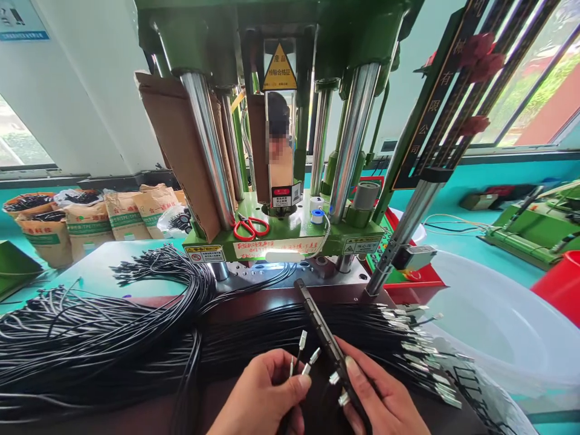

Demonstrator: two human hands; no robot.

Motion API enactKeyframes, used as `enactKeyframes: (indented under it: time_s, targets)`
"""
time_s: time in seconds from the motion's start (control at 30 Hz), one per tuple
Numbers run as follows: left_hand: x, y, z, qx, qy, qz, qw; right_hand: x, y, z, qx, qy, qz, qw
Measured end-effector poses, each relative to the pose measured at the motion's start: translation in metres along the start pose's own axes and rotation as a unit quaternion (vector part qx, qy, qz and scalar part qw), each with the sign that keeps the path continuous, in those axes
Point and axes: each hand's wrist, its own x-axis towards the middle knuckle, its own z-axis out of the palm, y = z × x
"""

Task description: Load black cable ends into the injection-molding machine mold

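Note:
My left hand (260,396) is closed in a pinch on two or three thin black cables whose metal connector tips (308,353) stick up from the fingers. My right hand (383,399) grips a long dark fixture bar (319,326) that slants up and to the left; a few metal connectors sit along it near my thumb. Both hands are at the bottom centre, over a wide bundle of black cables (113,344) lying across the bench. More cable ends with metal tips (421,350) fan out to the right of my right hand.
A green vertical press (290,235) with chrome columns stands straight ahead. Red scissors (251,227) and a small spool (317,215) lie on its base. A large white tub (498,314) is at right, a red bin (562,284) beyond it. Filled paper sacks (90,220) stand at left. A person is behind the press.

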Motion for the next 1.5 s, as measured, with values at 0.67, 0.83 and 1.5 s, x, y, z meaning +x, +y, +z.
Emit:
enactKeyframes:
  time_s: [0.67, 0.83, 1.5]
  targets:
    - [0.018, 0.005, 0.013, -0.016, 0.033, 0.003, 0.999, 0.005, 0.005, -0.011, -0.18, -0.03, -0.114, 0.977]
    - [0.016, 0.011, 0.012, 0.01, 0.05, 0.003, 0.999, 0.004, 0.003, -0.009, -0.19, -0.025, -0.124, 0.974]
    - [0.008, 0.018, -0.004, -0.05, 0.079, 0.073, 0.993, 0.003, 0.002, -0.002, -0.092, -0.031, -0.067, 0.993]
